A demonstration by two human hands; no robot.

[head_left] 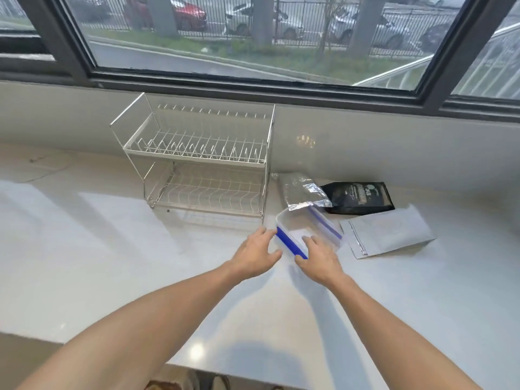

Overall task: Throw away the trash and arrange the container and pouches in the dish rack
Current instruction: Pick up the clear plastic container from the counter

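Note:
A clear plastic container [302,225] with blue clip edges sits on the white counter, just right of the two-tier wire dish rack [197,156], which holds nothing. My right hand [318,256] rests on the container's near end, fingers over its lid and thumb at the blue edge. My left hand [257,253] is beside the container's left edge, fingers apart and touching or nearly touching it. A silver foil pouch [302,191] leans on the container's far end. A black pouch [360,197] and a grey-white pouch [388,232] lie to the right.
The white counter [112,249] runs wide to the left and toward me, its front edge near my elbows. A low white wall and a dark-framed window [253,85] stand behind the rack.

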